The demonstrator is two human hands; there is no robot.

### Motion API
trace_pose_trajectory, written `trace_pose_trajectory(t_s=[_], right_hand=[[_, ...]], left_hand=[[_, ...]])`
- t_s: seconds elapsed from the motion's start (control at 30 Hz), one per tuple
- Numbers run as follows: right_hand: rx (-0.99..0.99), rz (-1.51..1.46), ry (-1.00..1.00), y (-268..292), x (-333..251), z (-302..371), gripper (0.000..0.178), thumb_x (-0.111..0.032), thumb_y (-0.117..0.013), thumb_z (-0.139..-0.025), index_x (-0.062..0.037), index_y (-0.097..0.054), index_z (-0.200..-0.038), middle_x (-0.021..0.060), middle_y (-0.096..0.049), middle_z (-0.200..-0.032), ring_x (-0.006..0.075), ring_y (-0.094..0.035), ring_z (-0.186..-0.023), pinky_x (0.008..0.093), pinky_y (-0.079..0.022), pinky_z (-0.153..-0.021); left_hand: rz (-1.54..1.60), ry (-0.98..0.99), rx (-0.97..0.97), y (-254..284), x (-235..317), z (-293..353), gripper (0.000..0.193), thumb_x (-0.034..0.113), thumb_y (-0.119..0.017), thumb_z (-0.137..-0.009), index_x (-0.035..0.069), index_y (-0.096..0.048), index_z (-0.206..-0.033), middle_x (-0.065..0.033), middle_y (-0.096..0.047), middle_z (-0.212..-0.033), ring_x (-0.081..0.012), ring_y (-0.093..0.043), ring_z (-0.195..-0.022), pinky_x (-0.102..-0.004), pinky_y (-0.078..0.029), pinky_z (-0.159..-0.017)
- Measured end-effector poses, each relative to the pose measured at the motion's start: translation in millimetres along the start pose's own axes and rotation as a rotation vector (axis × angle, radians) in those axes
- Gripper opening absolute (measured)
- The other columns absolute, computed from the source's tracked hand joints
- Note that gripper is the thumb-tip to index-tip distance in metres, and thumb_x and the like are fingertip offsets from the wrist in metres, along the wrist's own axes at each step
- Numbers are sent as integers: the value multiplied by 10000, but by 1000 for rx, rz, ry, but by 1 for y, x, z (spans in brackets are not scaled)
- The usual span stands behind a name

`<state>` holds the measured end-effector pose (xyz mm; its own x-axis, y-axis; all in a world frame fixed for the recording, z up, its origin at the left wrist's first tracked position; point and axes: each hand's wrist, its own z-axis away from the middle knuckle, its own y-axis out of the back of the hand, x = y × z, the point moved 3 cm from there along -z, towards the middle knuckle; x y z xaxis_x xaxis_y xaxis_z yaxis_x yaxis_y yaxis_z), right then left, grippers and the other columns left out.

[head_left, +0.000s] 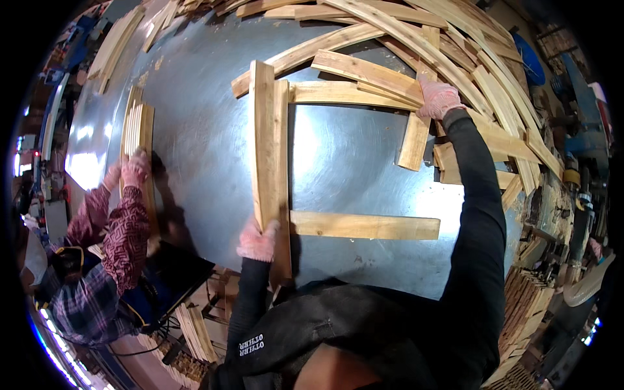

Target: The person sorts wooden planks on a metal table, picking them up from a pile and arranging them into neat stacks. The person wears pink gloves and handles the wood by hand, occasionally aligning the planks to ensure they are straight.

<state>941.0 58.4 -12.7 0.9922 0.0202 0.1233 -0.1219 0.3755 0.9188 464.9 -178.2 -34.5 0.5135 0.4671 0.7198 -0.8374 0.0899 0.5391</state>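
Note:
Both my hands wear pinkish work gloves. My left hand (259,240) is closed round the near end of a long pale wooden board (262,143), which points away from me. Right beside it lies a second long board (281,175), parallel and partly covered. My right hand (440,97), arm stretched far to the right, is closed on the right end of a shorter wooden board (367,73). Beneath that board are a thin strip and a crosswise board (338,93). A short board (413,143) runs toward me from under my right hand. Nearer me, one board (364,225) lies crosswise.
The metal tabletop (351,156) is shiny. Loose boards (448,62) pile across its far and right sides. At the left, a co-worker's gloved hands (134,169) rest on a stack of narrow boards (138,127). More stacked wood (530,318) stands at the lower right.

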Motion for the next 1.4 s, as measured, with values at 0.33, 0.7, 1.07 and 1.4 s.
trace_pose_trajectory(t_s=[0.33,0.7,1.07,1.4], right_hand=[[-352,-75,30,-35,-81,114,1040,-540,-723,-673,13,-306,-1449,270,-600,-1222,383,-603,-1124,386,-486,-952],[-223,-1407,178,-55,-78,160,551,-413,-639,-912,-3,-548,-1269,139,-672,-1037,199,-643,-960,305,-510,-849],[38,-1417,189,-82,-196,111,676,-518,-513,-959,34,-492,-1349,170,-610,-1247,237,-577,-1142,287,-440,-969],[-20,-676,281,-90,-252,166,670,-533,-397,-961,-7,-414,-1375,291,-592,-1193,416,-556,-1145,444,-423,-993]], left_hand=[[-768,67,-20,-27,18,-33,1025,583,-753,-679,25,-310,-1415,-262,-301,-1433,-429,-411,-1268,-512,-430,-970],[-530,61,198,60,-56,-61,673,296,-659,-846,1,-401,-1394,-243,-432,-1391,-404,-460,-1242,-505,-406,-1005],[569,-26,-708,-76,16,23,503,166,-631,-893,-39,-491,-1331,-86,-619,-1194,-141,-554,-1068,-304,-442,-948],[435,-102,-458,-83,-13,-13,583,296,-720,-855,-43,-513,-1281,-103,-654,-1090,-165,-586,-1003,-313,-466,-915]])
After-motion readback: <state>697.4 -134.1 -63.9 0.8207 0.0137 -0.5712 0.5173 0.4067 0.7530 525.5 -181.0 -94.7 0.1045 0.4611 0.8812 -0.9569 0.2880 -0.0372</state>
